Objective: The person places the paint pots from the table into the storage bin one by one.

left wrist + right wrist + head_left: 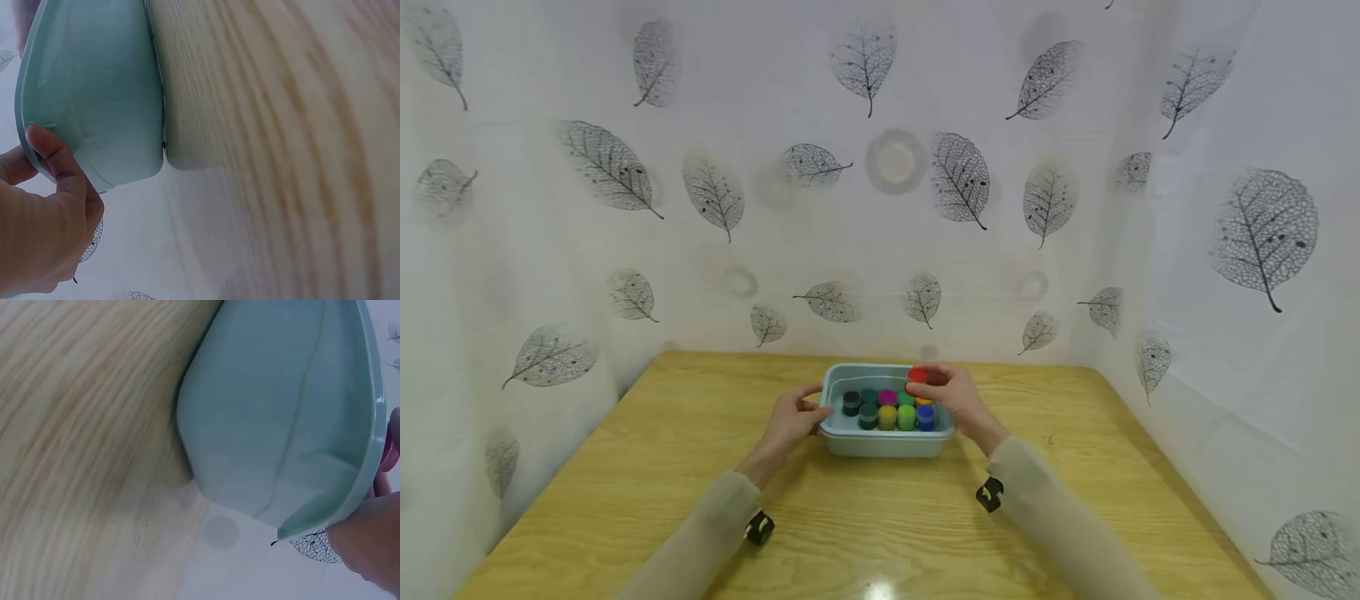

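Note:
A pale blue-green plastic tub [883,447] stands on the table and holds several small paint pots. My left hand [793,419] grips the tub's left rim, thumb and fingers on either side of it, as the left wrist view shows on the tub wall [106,81]. Between the fingers and thumb of my right hand [958,397] is a red paint pot [916,379], held over the tub's back right part. Below it sit a blue pot [926,417], a light green pot [906,417] and an orange one, partly hidden. A black pot [851,403] is at the left.
The wooden table [880,517] reaches out on both sides of the tub and in front of it. Behind and beside it hangs a white curtain [880,242] printed with dark leaves. Dark wrist cameras [990,494] are strapped at both sleeves.

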A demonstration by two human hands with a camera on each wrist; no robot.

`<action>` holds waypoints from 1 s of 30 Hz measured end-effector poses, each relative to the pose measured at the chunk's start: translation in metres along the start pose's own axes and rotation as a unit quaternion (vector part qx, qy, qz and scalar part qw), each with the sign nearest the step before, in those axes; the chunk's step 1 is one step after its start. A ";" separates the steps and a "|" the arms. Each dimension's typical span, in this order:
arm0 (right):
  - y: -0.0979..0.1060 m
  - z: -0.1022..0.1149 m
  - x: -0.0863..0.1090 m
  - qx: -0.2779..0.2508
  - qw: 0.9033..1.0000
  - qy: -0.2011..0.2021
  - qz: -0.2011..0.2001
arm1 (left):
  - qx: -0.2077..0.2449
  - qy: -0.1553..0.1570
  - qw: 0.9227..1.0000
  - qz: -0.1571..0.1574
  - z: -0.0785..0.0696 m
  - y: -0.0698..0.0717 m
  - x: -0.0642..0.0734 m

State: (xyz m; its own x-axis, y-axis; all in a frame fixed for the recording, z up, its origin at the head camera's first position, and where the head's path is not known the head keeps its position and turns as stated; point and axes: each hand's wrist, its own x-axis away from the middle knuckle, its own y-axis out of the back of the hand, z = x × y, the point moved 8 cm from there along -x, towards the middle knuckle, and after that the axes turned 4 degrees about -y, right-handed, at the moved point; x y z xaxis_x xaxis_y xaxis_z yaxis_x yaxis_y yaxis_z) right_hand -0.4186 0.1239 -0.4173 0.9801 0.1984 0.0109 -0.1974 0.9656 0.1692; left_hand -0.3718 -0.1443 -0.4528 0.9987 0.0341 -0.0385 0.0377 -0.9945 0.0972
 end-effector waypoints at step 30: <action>-0.082 0.004 -0.011 0.157 0.979 0.016 0.132 | 0.000 0.009 1.000 -0.007 0.001 -0.001 -0.002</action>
State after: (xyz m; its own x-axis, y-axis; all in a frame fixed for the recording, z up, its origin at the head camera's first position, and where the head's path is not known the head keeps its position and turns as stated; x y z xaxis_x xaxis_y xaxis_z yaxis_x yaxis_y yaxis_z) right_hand -0.4127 0.0420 -0.4274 0.8932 0.4449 0.0648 -0.4225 0.7813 0.4594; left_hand -0.3736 -0.1431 -0.4537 0.9986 0.0490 -0.0222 0.0510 -0.9939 0.0977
